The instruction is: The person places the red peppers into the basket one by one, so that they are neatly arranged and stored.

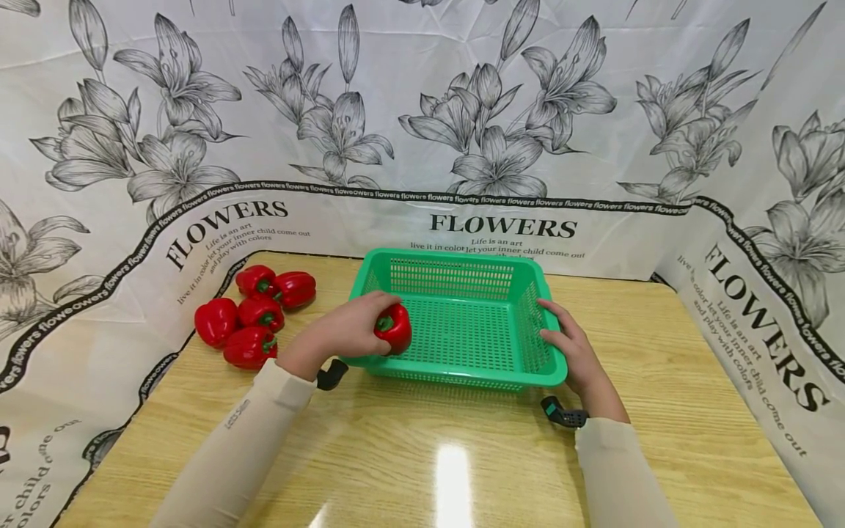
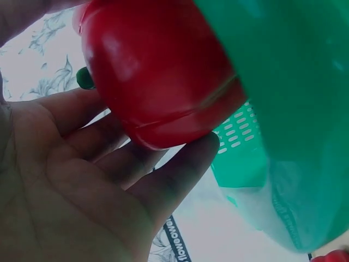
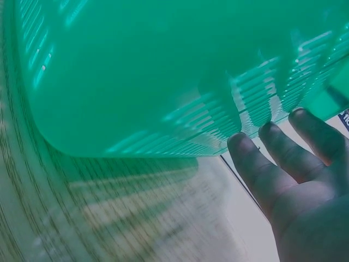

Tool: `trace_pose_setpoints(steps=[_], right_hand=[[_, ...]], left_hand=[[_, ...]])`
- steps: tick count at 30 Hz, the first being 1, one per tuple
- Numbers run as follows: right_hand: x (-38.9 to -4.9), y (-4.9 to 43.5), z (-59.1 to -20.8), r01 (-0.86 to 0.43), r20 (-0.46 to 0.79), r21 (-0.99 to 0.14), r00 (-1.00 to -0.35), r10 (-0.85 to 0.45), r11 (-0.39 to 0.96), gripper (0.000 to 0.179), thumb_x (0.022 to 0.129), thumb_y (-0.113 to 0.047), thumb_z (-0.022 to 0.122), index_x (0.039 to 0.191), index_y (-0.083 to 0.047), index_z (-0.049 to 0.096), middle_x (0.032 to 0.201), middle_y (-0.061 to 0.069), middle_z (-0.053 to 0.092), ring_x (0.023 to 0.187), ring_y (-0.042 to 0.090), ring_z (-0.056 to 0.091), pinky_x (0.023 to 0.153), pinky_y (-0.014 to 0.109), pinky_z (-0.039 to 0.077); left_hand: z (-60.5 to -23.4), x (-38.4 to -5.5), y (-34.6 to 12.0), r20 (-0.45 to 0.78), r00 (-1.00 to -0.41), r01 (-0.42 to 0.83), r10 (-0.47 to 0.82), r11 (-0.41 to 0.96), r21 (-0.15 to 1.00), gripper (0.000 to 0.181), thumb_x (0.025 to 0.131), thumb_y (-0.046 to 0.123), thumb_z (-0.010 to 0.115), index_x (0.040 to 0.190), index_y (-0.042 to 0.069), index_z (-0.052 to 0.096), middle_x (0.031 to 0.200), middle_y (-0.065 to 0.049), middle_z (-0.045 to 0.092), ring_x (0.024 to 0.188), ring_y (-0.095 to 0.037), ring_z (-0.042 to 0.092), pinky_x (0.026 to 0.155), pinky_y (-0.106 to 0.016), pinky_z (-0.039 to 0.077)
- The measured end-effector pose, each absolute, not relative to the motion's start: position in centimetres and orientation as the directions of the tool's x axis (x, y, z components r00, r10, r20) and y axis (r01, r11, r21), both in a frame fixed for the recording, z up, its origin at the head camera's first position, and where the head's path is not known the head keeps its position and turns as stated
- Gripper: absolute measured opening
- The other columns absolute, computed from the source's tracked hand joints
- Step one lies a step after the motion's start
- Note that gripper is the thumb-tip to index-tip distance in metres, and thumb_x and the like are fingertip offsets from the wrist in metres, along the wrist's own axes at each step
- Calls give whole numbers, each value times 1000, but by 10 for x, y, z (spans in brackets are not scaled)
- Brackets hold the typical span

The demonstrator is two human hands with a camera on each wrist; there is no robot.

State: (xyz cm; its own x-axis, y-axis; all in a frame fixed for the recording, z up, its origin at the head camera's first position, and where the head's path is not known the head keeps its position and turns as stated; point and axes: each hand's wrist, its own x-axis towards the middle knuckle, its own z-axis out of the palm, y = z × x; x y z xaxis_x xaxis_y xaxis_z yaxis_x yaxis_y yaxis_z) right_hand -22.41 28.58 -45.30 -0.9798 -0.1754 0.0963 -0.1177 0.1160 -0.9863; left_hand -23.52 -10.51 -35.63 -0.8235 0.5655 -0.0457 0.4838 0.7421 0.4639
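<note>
My left hand (image 1: 361, 323) holds a red bell pepper (image 1: 397, 331) over the left rim of a green plastic basket (image 1: 455, 378). In the left wrist view, the curled fingers (image 2: 174, 174) lie against the glossy pepper (image 2: 158, 71), and part of its green stem shows. My right hand (image 1: 576, 348) grips the basket's right rim, with two digits reaching over the edge. From the right wrist, three fingers (image 3: 253, 164) press on the outside of the slotted wall (image 3: 136, 71). The slotted floor of the basket shows no other pepper.
Several more red bell peppers (image 1: 251, 312) lie in a group on the wooden table (image 1: 396, 455), left of the basket. A white flower-printed cloth (image 1: 370, 220) rises behind the table and along both sides.
</note>
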Motion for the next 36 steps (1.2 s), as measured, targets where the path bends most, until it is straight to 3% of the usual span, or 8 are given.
trace_pose_setpoints(steps=[10, 36], right_hand=[[-225, 287, -452, -124, 104, -987, -978, -180, 104, 55, 101, -20, 44, 153, -22, 26, 156, 22, 16, 111, 14, 51, 80, 30, 55], [-227, 289, -457, -120, 103, -989, -979, -178, 85, 53, 101, -22, 44, 152, -23, 28, 155, 20, 18, 110, 14, 53, 79, 29, 56]], left_hand=[[-363, -245, -104, -78, -807, 502, 586, 749, 432, 72, 79, 15, 70, 144, 5, 42, 142, -9, 48, 123, -24, 49, 100, -40, 47], [-344, -254, -94, -184, -766, 518, 616, 761, 391, 72, 76, 13, 72, 142, 5, 45, 131, -7, 55, 113, -22, 52, 94, -37, 50]])
